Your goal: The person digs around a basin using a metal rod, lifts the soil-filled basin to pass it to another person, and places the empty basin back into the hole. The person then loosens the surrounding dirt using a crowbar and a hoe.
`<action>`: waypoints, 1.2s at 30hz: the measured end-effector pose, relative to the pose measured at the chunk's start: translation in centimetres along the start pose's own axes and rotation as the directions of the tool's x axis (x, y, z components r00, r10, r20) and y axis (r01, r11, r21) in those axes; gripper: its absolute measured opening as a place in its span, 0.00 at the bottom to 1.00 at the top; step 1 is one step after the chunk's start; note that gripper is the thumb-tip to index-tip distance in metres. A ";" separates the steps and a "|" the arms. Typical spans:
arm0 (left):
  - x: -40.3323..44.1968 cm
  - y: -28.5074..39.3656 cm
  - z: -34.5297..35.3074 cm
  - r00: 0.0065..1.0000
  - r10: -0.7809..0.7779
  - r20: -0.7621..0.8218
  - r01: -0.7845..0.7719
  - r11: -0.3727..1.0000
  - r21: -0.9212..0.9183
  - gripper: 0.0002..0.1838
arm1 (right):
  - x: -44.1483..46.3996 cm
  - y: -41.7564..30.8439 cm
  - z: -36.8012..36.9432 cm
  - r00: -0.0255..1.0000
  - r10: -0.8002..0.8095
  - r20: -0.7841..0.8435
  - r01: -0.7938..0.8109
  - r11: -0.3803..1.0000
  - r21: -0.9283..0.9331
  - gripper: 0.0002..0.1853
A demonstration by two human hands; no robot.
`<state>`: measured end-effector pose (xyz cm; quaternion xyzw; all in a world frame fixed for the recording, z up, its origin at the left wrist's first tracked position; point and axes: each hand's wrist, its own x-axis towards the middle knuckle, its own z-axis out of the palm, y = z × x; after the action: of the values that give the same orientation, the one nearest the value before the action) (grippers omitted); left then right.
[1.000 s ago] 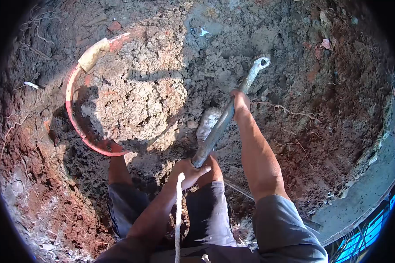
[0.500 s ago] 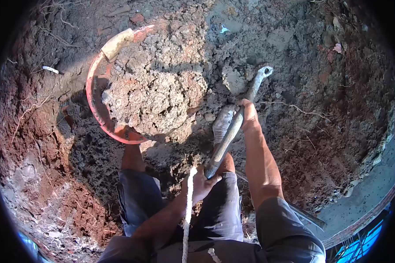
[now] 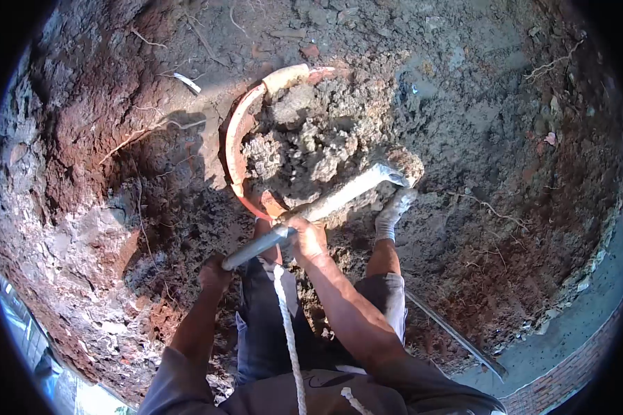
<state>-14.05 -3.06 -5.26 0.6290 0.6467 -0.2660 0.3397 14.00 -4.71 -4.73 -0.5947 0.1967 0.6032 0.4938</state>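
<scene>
My left hand is closed around the lower end of a long-handled digging tool, which looks like a hoe. Further up the handle, my right hand grips it too. The tool slants up to the right, its pale head near a clump of soil; any blade is hidden. Just beyond my hands lies a red-orange curved rim, with a pale sleeve wrapped on its upper part. Lumpy soil heaps inside and beside that rim.
My shoe stands on the dirt right of the tool. A thin bar lies at lower right, near a curved concrete and brick edge. White rope hangs before my body. Roots poke from the surrounding earth.
The tool has swung from steep to a flatter slant, its head lower. My left hand has moved left and my right hand down and left. The view has shifted, putting the rim further right.
</scene>
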 end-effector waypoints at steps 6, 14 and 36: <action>-0.8 12.9 2.7 0.910 0.409 -0.066 -0.412 0.876 -0.249 0.18 | -2.1 -12.8 -4.0 0.928 -0.371 0.018 0.370 0.928 0.051 0.10; 1.2 47.5 5.3 0.669 0.685 0.289 -0.432 0.675 -0.599 0.33 | -0.9 -43.3 -15.8 0.749 -0.663 0.006 0.652 0.735 -0.186 0.05; -12.0 37.7 8.8 0.790 0.078 0.608 -0.040 0.996 -0.077 0.28 | 14.1 -14.2 -31.9 0.880 0.315 -0.356 -0.286 0.949 0.133 0.06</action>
<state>24.06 -14.87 1.64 0.5192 0.4903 -0.4243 0.5567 45.22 -19.75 -19.46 -0.6414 0.3995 0.5404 0.3700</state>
